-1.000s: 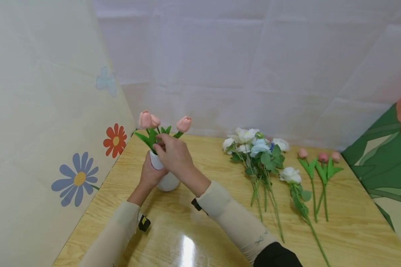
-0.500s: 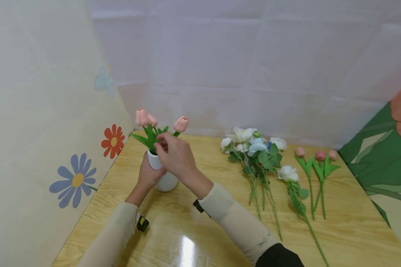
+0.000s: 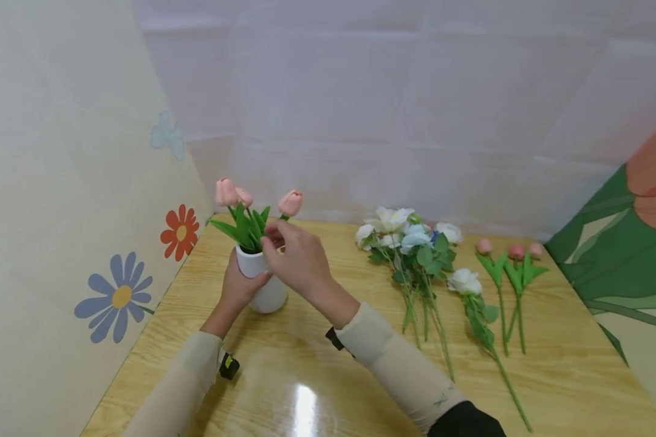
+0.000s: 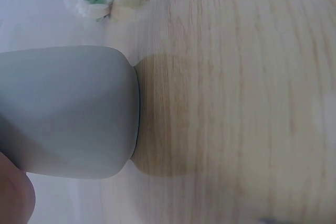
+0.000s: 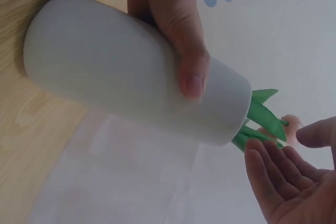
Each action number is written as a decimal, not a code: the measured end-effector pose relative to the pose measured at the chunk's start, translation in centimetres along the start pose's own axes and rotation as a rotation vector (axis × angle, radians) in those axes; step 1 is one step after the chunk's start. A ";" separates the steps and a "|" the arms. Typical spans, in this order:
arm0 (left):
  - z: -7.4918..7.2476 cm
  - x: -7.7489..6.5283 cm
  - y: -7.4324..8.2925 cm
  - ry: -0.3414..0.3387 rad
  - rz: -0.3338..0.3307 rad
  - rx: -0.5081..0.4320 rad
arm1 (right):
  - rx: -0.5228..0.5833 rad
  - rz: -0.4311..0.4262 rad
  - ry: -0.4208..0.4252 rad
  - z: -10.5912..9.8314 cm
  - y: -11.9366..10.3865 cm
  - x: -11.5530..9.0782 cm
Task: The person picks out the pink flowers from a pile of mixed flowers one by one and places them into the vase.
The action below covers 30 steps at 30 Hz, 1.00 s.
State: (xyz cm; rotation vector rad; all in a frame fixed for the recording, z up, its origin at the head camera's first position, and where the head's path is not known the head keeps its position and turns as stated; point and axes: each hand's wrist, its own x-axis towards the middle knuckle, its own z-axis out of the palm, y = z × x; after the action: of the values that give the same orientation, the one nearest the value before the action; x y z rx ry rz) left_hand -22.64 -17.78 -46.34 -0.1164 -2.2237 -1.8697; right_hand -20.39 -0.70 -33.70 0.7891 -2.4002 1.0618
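Observation:
A white vase (image 3: 269, 296) stands upright on the wooden table, holding pink tulips (image 3: 291, 203) with green leaves (image 3: 243, 229). My left hand (image 3: 237, 284) grips it near the neck, its thumb (image 5: 192, 72) lying along the front in the right wrist view. At the right side of the rim is my right hand (image 3: 300, 258). In the right wrist view its fingertips (image 5: 255, 145) are right at the leaves, fingers loosely bent and thumb apart, with nothing pinched between them. In the left wrist view the vase base (image 4: 79, 114) rests on the table.
White and blue flowers (image 3: 415, 237) lie in a bunch right of the vase. Beside them lie a single white rose (image 3: 464, 282) and several pink tulips (image 3: 516, 252). Fabric walls (image 3: 328, 109) stand behind and at the sides of the table (image 3: 262, 388).
My right hand has shifted right relative to the vase, its fingers coming apart from the leaves, and more leaves and rim show. The left hand keeps its grip. The view has turned slightly right.

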 end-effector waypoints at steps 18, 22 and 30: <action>-0.1 -0.1 0.1 0.019 -0.034 0.021 | -0.039 0.112 0.023 -2.4 2.6 -1.1; -0.1 -0.1 0.1 0.015 -0.040 0.028 | -0.045 0.130 0.030 -2.8 3.0 -1.3; 0.0 0.0 -0.1 0.015 -0.029 0.033 | -0.060 0.175 0.028 -3.6 4.1 -1.7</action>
State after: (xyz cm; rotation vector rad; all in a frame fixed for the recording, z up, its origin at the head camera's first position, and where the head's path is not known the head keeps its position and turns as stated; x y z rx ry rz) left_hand -22.64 -17.80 -46.40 -0.0640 -2.2571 -1.8413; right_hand -21.20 4.90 -34.58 0.5490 -2.5009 1.0525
